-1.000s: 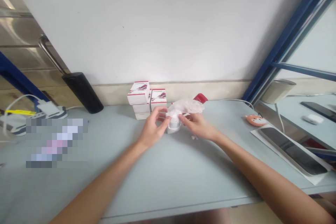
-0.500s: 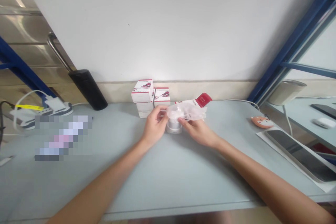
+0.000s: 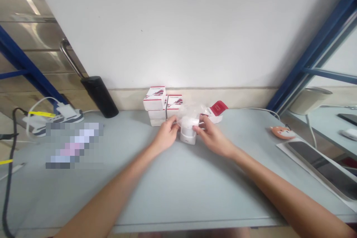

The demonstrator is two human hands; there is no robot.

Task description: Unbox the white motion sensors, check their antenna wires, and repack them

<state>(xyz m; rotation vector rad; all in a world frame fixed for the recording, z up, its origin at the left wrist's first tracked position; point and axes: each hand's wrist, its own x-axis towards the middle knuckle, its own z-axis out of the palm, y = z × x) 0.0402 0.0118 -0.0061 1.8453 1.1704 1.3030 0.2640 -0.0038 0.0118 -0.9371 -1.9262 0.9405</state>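
Observation:
Between my hands is a small white device (image 3: 187,136), its upper part covered by a clear plastic bag (image 3: 189,111). My left hand (image 3: 166,134) pinches the bag at the device's left side. My right hand (image 3: 213,137) grips the device's upper right side, thumb in front. Just behind my right hand lies an opened white box (image 3: 216,116) with a red flap. To the left of the bag stand several stacked white and red boxes (image 3: 155,98) against the wall.
A black cylinder (image 3: 100,96) with a metal handle leans at the back left, near a power strip (image 3: 76,116) with cables. On the right lie an orange animal-faced object (image 3: 282,132) and a dark flat device (image 3: 323,167) on white paper.
The plastic bag has shifted up and back, and more of the white device shows below it. My right hand has moved up along its side. The camera view has shifted slightly.

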